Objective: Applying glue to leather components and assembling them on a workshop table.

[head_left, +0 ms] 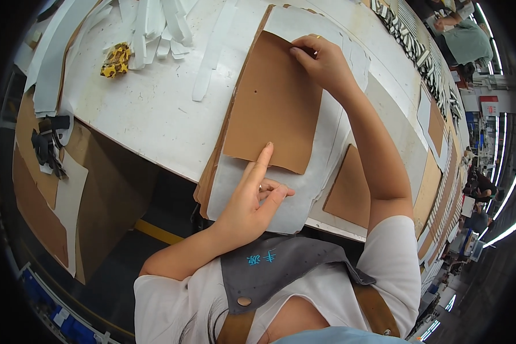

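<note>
A brown rectangular sheet point(275, 103), perhaps leather or board, lies on a stack of white and grey sheets point(258, 192). It has a small dark hole left of its middle. At its upper right corner my right hand point(327, 66) is closed, thumb and fingers pinching the edge. My left hand point(249, 200) rests at the lower edge, its index finger stretched onto the brown surface and the thumb apart from it. The other left fingers are partly curled, with nothing visible in them. More brown layers point(208, 183) stick out along the stack's left side.
The white table point(155, 109) carries white strips point(155, 28) and a yellow-and-black packet point(116, 60) at the far left. Right of the stack lies another brown piece point(350, 192). Lower left, a board point(109, 195) holds dark scraps point(50, 143). Striped pieces point(413, 46) line the far right; another person point(467, 43) is beyond.
</note>
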